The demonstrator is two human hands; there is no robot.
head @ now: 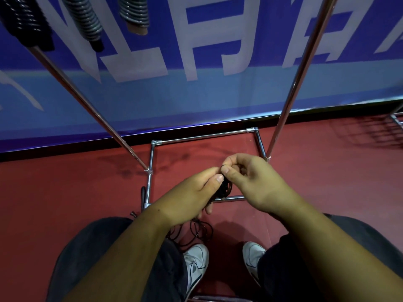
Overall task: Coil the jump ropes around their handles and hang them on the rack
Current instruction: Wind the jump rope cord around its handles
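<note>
Fingers of the right hand pinched a strand of the thin black cord jump rope; left hand gripped its part-wound bundle above the chrome tube rack base. Slack lay on red floor. Cord likely light, limp, springy: hold handles.

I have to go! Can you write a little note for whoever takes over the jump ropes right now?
Left hand: grip round the part-wound black rope bundle.
Right hand: pinches a strand at the bundle's top.
Loose rope lies on the floor below the hands.
Done: three coiled ropes hang on the rack.
Left: finish winding this one, then hang it.
</note>
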